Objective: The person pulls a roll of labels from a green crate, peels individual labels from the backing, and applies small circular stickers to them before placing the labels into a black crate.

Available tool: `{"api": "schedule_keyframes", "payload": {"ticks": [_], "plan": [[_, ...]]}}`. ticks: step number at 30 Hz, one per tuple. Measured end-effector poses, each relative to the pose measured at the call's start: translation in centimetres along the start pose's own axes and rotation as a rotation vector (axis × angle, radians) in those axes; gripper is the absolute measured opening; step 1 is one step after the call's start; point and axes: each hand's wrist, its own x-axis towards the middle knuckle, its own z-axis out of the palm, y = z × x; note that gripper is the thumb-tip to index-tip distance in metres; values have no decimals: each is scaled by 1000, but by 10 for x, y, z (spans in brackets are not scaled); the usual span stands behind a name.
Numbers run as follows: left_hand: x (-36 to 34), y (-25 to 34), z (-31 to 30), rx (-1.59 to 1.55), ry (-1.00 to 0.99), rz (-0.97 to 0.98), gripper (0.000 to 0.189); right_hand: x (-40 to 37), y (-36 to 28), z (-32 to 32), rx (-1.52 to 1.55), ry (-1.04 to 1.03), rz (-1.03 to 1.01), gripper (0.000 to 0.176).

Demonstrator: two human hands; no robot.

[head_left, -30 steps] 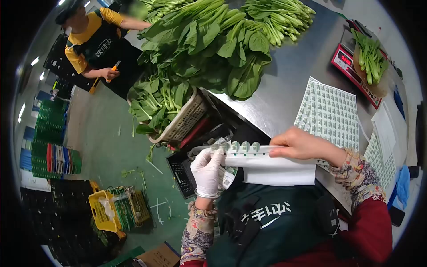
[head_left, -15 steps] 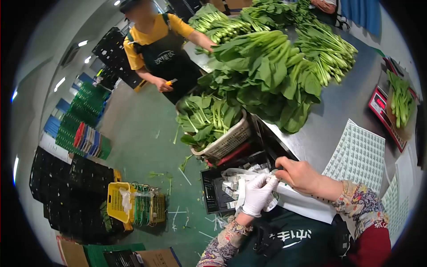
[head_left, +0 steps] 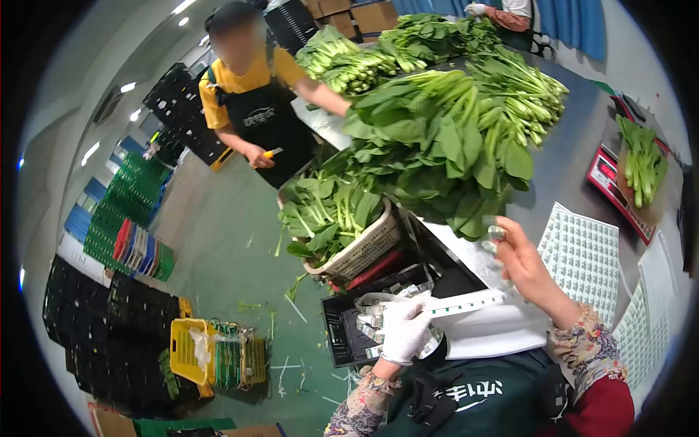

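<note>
a smooth white backing sheet [head_left: 495, 331], flat and rectangular with a narrow printed strip along its top edge, is gripped at its left end by the gloved left hand [head_left: 404, 331], fingers closed on it, just over a black slatted crate [head_left: 338, 335] littered with curled paper scraps. a small glossy label [head_left: 496, 233] is pinched at the fingertips of the bare right hand [head_left: 526, 268], raised above the brushed steel table [head_left: 564, 164] near its edge. leafy greens [head_left: 444, 138] are heaped on the table's far side. gridded label sheets [head_left: 586, 255] lie flat beside the hand, with bare steel left between.
</note>
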Motion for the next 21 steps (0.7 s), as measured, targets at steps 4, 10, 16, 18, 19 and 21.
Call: {"api": "schedule_keyframes", "payload": {"ticks": [4, 10, 16, 18, 19, 21], "plan": [[-2, -1, 0, 314, -55, 133, 12, -35, -4, -11, -638, -388, -331, 74], [-7, 22, 46, 136, 42, 86, 27, -89, 17, -72, -454, 15, -170, 26], [13, 21, 41, 81, 92, 73, 26, -180, -8, -285, -653, 659, 308, 30], [17, 17, 34, 102, 156, 76, 26, -228, 24, -361, -936, 819, 330, 33], [19, 14, 30, 112, 181, 77, 25, -263, 46, -411, -1325, 814, 276, 30], [20, 15, 25, 123, 235, 98, 26, -327, 79, -477, -1597, 1027, 809, 26]]}}
